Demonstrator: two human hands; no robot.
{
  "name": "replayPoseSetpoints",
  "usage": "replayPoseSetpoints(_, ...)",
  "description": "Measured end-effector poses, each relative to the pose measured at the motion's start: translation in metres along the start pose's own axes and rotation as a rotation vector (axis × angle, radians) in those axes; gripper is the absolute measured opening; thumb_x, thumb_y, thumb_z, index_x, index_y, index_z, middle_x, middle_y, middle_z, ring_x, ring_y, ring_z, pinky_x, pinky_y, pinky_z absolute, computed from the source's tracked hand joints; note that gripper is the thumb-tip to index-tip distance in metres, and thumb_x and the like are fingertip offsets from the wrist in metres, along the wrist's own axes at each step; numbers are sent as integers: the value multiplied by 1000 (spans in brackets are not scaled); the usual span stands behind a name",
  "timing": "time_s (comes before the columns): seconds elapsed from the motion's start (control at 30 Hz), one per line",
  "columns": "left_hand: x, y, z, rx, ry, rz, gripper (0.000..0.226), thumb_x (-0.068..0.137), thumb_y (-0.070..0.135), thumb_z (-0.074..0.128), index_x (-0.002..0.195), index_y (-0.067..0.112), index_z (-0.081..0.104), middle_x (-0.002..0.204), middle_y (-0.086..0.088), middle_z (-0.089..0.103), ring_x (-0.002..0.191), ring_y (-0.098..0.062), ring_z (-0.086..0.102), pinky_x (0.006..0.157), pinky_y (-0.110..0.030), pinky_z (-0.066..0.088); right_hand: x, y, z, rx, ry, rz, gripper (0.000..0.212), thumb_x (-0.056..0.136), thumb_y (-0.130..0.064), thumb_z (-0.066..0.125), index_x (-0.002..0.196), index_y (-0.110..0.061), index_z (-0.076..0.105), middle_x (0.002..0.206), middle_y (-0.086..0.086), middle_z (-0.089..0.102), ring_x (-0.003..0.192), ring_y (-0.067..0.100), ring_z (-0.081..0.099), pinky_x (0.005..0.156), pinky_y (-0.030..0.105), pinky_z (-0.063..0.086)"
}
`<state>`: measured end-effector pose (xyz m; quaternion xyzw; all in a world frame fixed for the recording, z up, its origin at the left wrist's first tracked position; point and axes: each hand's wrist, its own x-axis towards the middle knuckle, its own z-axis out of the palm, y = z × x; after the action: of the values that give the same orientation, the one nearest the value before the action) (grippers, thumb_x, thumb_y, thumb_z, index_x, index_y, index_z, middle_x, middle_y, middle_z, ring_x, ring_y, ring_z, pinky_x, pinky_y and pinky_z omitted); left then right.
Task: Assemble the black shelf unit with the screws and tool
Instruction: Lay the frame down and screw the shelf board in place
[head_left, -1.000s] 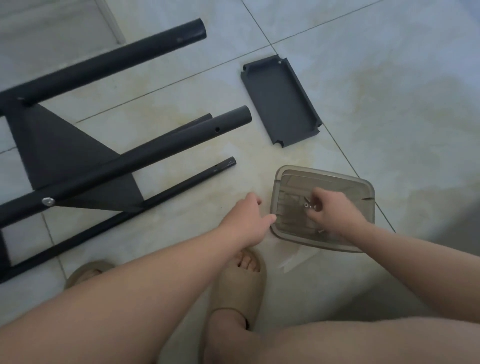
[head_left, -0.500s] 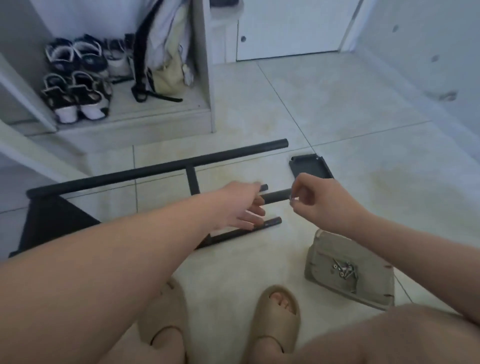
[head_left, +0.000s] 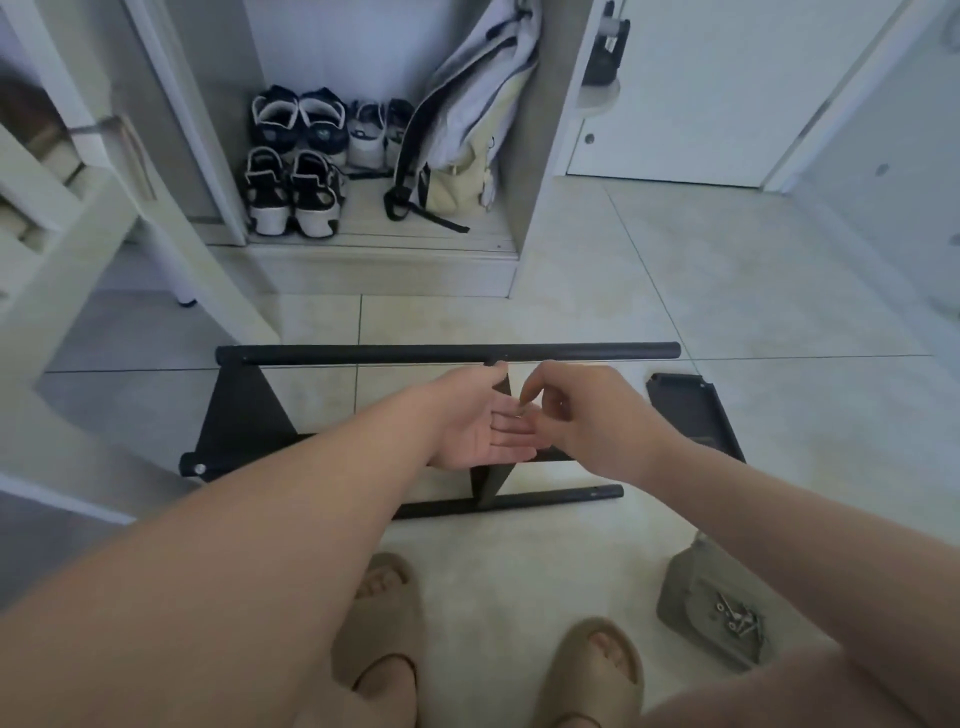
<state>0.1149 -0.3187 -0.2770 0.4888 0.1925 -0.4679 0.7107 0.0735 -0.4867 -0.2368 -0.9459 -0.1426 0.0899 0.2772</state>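
The black shelf frame (head_left: 457, 353) lies flat on the tiled floor, with a long tube at the far side, a shorter tube (head_left: 550, 496) nearer me and a triangular panel (head_left: 244, 410) on the left. My left hand (head_left: 478, 421) is held palm up above it, fingers straight. A small silvery screw (head_left: 518, 414) rests on its fingers. My right hand (head_left: 587, 415) meets it from the right, fingertips curled and pinching that screw. A greyish container (head_left: 696, 587) with several loose screws (head_left: 737, 618) sits at the lower right, partly behind my right forearm.
A separate black shelf tray (head_left: 691, 410) lies right of the frame. My feet in beige slippers (head_left: 384, 623) are at the bottom. Beyond stand an open cabinet with shoes (head_left: 296, 156) and a hanging bag (head_left: 467, 130), a white door (head_left: 701, 104), and white furniture (head_left: 62, 249) at the left.
My right hand lifted a screw from the container and brought it to my left hand, which turned palm up. My view rose from the floor toward the cabinet.
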Motion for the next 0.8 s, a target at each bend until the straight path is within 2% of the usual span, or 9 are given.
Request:
replayPoseSetpoints(0.13,6,2,-20,-81,50,-42,65,107,48,30,107,-5,67,84,-16,75,74,-26,76,61,-30,60,21,5,-2,19,14,46,15,93,-27,68,103,-35,63,79,-16,64,68,-3,56,61,13,41)
replayPoseSetpoints(0.23,13,4,-29,-74,150,-66,49,107,38,39,101,-1,68,86,-13,72,70,-21,72,54,-26,56,31,16,-5,18,59,114,12,94,-28,66,106,-31,65,83,-17,65,76,1,59,70,21,46)
replayPoseSetpoints(0.3,19,5,-30,-32,252,-37,35,105,26,44,95,3,68,86,-9,67,67,-17,65,48,-25,49,34,26,2,-50,7,112,16,95,-27,65,110,-26,66,91,-16,64,88,6,61,79,27,49)
replayPoseSetpoints(0.37,28,5,-29,207,422,54,22,100,18,51,90,5,66,78,-7,62,60,-15,56,44,-24,41,37,36,11,-147,-88,112,26,96,-29,63,121,-23,63,108,-12,61,106,12,57,91,31,48)
replayPoseSetpoints(0.47,39,-1,-32,759,568,201,17,94,20,60,87,5,67,75,-6,59,66,-19,54,57,-28,40,42,55,22,-255,-243,182,43,97,-42,61,134,-22,55,130,-5,55,124,19,48,103,36,42)
replayPoseSetpoints(0.53,45,-5,-35,907,517,215,25,97,29,58,92,7,71,77,-4,61,73,-20,57,66,-30,43,44,66,30,-302,-370,247,50,94,-53,60,133,-23,55,129,-5,56,120,20,52,101,38,44)
replayPoseSetpoints(0.63,57,-9,-36,1003,476,174,42,98,45,54,71,12,59,64,0,47,64,-20,49,62,-31,37,41,80,46,-318,-520,297,47,90,-65,57,110,-22,60,102,-7,63,95,19,60,80,35,50)
replayPoseSetpoints(0.73,70,-14,-35,1023,474,148,52,96,54,53,62,15,49,61,0,41,60,-20,44,59,-31,34,36,90,55,-334,-515,249,45,94,-65,52,98,-20,58,85,-4,60,77,15,57,67,33,44)
replayPoseSetpoints(0.8,76,-18,-34,1042,451,147,52,96,57,52,71,13,62,65,-2,49,66,-22,51,66,-32,40,35,94,55,-339,-475,206,44,95,-64,51,97,-21,57,83,-6,59,74,12,54,67,34,45)
